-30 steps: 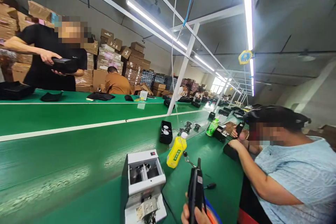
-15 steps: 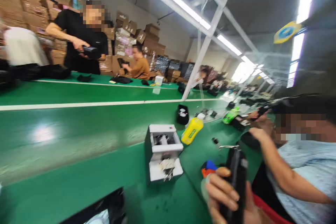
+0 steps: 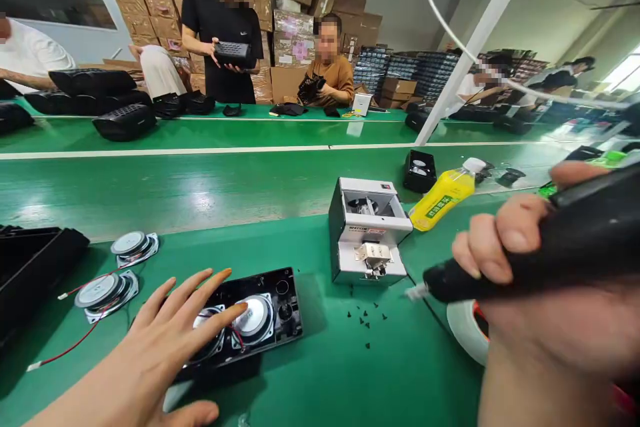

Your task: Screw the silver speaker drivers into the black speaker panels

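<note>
My left hand (image 3: 165, 340) is spread with fingers stretched over an open black speaker housing (image 3: 287, 340). Two round speaker drivers (image 3: 254, 320) sit inside the housing, one partly behind my fingers. In my right hand (image 3: 545, 327) is a black electric screwdriver (image 3: 590, 227), held level with its tip pointing left. Several small black screws (image 3: 367, 325) lie scattered on the green bench. Just behind them stands a black and white screw feeder (image 3: 340, 247). Two loose drivers (image 3: 103, 290) with red wires rest left of my left hand.
A yellow drink bottle (image 3: 440, 200) lies beside the feeder, near a small black box (image 3: 420, 173). A tape roll (image 3: 467, 330) is under my right hand. A black case (image 3: 40, 280) stands at the left. Across the green belt (image 3: 240, 180), people handle black speakers.
The view has swung left and down. The electric screwdriver has gone from upright to level. My left hand, the speaker housing and the loose drivers have come into view.
</note>
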Demonstrator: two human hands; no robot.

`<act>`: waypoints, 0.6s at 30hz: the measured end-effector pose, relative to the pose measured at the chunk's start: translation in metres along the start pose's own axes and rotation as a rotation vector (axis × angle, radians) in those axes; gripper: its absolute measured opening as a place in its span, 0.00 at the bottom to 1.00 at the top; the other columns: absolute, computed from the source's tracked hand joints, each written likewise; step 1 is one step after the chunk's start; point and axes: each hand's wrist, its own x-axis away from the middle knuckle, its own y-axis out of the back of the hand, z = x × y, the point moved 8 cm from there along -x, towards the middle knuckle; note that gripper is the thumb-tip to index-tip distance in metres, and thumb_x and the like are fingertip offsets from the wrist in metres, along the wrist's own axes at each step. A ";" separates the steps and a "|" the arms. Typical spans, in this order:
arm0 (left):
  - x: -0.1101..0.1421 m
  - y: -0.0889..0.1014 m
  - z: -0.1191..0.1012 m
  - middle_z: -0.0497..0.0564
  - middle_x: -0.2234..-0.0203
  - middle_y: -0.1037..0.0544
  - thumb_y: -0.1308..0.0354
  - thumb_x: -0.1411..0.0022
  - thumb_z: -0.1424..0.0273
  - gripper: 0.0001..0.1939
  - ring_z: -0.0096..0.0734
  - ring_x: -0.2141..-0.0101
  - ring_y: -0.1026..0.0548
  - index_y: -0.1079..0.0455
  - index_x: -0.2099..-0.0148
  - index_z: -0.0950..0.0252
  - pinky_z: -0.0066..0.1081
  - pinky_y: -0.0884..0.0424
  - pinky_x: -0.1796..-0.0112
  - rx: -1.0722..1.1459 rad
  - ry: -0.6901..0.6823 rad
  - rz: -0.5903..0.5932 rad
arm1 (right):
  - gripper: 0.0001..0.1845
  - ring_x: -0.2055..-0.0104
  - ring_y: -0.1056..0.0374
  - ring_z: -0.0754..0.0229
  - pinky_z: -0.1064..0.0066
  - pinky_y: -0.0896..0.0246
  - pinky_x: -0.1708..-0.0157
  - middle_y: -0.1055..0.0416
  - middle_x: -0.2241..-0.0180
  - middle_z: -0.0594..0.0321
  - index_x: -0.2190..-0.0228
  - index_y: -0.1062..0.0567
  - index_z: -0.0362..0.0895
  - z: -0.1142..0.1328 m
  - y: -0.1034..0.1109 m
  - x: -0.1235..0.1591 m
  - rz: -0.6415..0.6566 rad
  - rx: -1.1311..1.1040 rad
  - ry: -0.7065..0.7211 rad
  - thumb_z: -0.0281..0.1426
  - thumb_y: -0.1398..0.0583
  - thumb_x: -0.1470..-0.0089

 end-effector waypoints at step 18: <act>-0.014 -0.003 -0.050 0.44 0.28 0.44 0.42 0.42 0.71 0.37 0.63 0.35 0.40 0.37 0.32 0.39 0.63 0.36 0.43 0.004 -0.081 0.054 | 0.37 0.84 0.41 0.60 0.69 0.50 0.89 0.35 0.81 0.70 0.61 0.28 0.45 -0.056 -0.033 -0.012 -0.060 0.111 0.080 0.67 0.40 0.49</act>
